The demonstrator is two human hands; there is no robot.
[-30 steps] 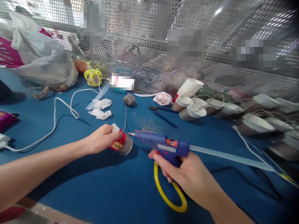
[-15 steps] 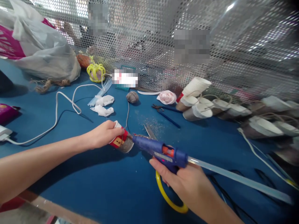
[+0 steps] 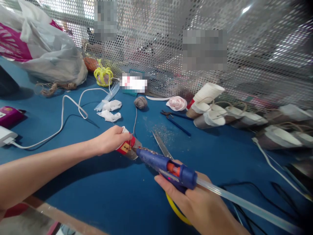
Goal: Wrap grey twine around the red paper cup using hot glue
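My left hand is closed round a paper cup, red and white with grey yarn wound about its lower end, lying tilted over the table. In my right hand is a blue glue gun, a long clear glue stick jutting from its back. The gun's nozzle meets the side of the cup near the yarn; whether they touch I cannot tell. From the cup a strand runs back to a ball of grey yarn. Scissors with yellow handles lie beneath the gun, partly hidden by my right hand.
Pliers and a pink fabric rose lie behind the scissors. Several yarn-wrapped cups line the right back, before a perforated metal panel. A white cable crosses the left; a plastic bag stands behind it.
The glue gun's nozzle has shifted slightly left and down along the cup, and its rear end has dropped a little. The view has moved slightly; my left hand keeps its hold.
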